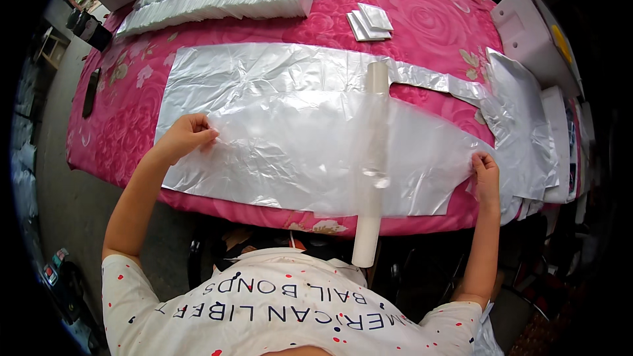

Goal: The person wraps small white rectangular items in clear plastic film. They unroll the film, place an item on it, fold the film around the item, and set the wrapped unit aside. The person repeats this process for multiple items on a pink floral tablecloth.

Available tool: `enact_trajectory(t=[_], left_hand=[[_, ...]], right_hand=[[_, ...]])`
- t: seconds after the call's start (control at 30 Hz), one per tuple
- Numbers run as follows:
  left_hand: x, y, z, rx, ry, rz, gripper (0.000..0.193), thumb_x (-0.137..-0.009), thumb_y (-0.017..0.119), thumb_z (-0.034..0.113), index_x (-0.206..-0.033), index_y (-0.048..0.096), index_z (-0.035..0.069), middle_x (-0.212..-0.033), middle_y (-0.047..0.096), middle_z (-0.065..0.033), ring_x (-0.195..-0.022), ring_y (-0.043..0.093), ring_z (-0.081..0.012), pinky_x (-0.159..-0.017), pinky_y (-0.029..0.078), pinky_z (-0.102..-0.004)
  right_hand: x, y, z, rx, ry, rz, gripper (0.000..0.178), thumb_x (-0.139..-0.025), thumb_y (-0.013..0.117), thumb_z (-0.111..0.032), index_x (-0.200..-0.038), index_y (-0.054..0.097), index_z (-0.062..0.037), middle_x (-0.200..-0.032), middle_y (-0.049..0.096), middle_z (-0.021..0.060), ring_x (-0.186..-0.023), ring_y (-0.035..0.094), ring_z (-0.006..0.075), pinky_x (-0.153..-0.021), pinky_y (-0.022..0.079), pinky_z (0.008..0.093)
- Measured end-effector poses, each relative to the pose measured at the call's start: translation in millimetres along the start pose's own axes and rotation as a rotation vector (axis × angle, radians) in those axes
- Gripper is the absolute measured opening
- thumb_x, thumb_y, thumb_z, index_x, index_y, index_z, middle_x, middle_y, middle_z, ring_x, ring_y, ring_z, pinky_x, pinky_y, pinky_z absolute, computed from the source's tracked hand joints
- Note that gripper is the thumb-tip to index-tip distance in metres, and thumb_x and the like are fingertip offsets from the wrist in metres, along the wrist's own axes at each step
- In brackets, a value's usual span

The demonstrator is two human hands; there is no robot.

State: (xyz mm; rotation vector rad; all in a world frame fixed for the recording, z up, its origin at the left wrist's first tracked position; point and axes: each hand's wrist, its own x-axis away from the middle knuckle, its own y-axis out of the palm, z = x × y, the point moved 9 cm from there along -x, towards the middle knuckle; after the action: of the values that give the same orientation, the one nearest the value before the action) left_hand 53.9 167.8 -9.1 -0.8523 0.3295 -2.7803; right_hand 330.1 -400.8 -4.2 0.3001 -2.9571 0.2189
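Note:
A thin translucent white plastic sheet (290, 132) with an apron-like outline lies spread over the table and narrows toward the right. My left hand (191, 137) pinches it near its left part, thumb against fingers. At the narrow right end, my right hand (486, 170) pinches the sheet's edge. A long pale tube (367, 237) runs crosswise under the sheet, its near end jutting past the table's front edge. Beneath lies more shiny plastic sheeting (217, 69), with a strap-like strip (442, 80) reaching right. Both fingertips partly hide what they grip.
Pink floral cloth (435, 13) covers the table. Rows of folded white packets (231, 0) stand at the back left, and a few flat packets (370, 21) lie at the back middle. Crumpled plastic sheets (524, 125) and a white foam box (527, 26) are at right. A dark phone-like object (91, 92) lies far left.

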Motion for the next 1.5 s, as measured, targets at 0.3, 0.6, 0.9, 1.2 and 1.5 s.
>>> enact_trajectory(t=[0.3, 0.6, 0.9, 1.2, 1.5], left_hand=[[-6, -31, -1, -0.146, 0.003, 0.099, 0.013, -0.082, 0.061, 0.010, -0.090, 0.056, 0.001, -0.077, 0.060, -0.0027, -0.068, 0.056, -0.0084, -0.062, 0.046, -0.0221], [18, -68, 27, -0.682, 0.201, 0.361, 0.028, -0.078, 0.064, 0.006, -0.104, 0.056, -0.001, -0.099, 0.060, -0.0092, -0.090, 0.059, -0.0200, -0.079, 0.047, -0.0289], [43, 186, 141, -0.614, 1.013, 0.181, 0.049, -0.077, 0.056, -0.003, -0.125, 0.043, -0.002, -0.132, 0.043, -0.0173, -0.121, 0.042, -0.0341, -0.099, 0.037, -0.0390], [12, 264, 103, -0.835, 0.857, 0.059, 0.066, -0.079, 0.043, 0.019, -0.134, 0.023, -0.013, -0.143, 0.019, -0.0285, -0.135, 0.016, -0.0398, -0.111, 0.012, -0.0464], [12, 266, 108, -0.928, 0.849, 0.094, 0.068, -0.079, 0.038, 0.026, -0.132, 0.026, -0.016, -0.142, 0.022, -0.0304, -0.136, 0.016, -0.0388, -0.111, 0.009, -0.0443]], right_hand=[[41, -171, -76, 0.910, -0.482, 0.856, 0.020, -0.088, 0.057, -0.018, -0.100, 0.058, -0.0017, -0.083, 0.060, 0.0003, -0.069, 0.053, 0.0093, -0.062, 0.043, 0.0223], [193, 190, -11, 0.645, 0.188, -0.577, 0.045, -0.070, 0.074, -0.038, -0.090, 0.064, 0.0011, -0.071, 0.067, 0.0119, -0.063, 0.066, 0.0194, -0.061, 0.051, 0.0285], [203, 198, 5, 0.576, 0.332, -0.553, 0.045, -0.073, 0.069, -0.036, -0.095, 0.063, 0.0018, -0.079, 0.066, 0.0175, -0.071, 0.067, 0.0258, -0.067, 0.051, 0.0311], [201, 199, 5, 0.624, 0.295, -0.623, 0.047, -0.075, 0.067, -0.043, -0.090, 0.064, 0.0015, -0.074, 0.065, 0.0161, -0.067, 0.065, 0.0279, -0.064, 0.050, 0.0330], [54, 227, -24, 0.480, 0.200, -0.598, 0.055, -0.084, 0.057, -0.050, -0.080, 0.065, 0.0046, -0.065, 0.063, 0.0101, -0.060, 0.062, 0.0162, -0.058, 0.049, 0.0277]])
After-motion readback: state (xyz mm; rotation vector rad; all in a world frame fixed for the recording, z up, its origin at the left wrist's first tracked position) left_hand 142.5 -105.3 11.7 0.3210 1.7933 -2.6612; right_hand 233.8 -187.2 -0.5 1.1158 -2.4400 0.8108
